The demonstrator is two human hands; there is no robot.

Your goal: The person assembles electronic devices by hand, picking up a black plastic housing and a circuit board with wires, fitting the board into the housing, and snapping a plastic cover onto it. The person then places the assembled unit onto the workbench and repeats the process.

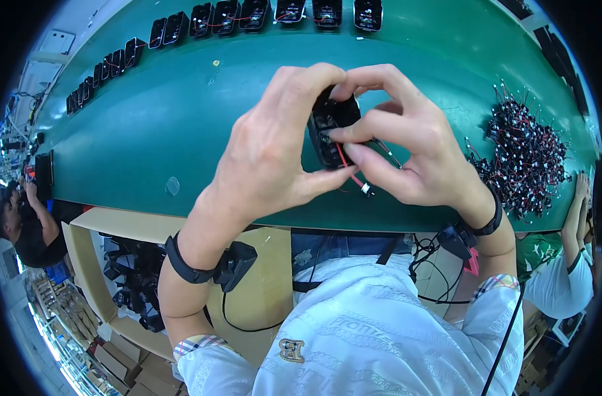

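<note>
Between my two hands, just above the green table [248, 72], is a black plastic housing [327, 122] with an open hollow side facing up. My left hand [268, 142] curls around its left side, thumb along the near edge. With its fingers bent over the inside, my right hand [406, 135] pinches red and black wires [345, 156] at the housing. A small white connector [366, 189] hangs from the wires' near end. My fingertips hide part of the inside, so the exact spot being pinched cannot be made out.
A row of similar black housings [255, 14] curves along the table's far and left side. A heap of wired parts [525, 155] lies at the right. Below the table's near edge stands a cardboard box [133, 224] holding black parts [133, 277]. Other people [27, 218] are at both sides.
</note>
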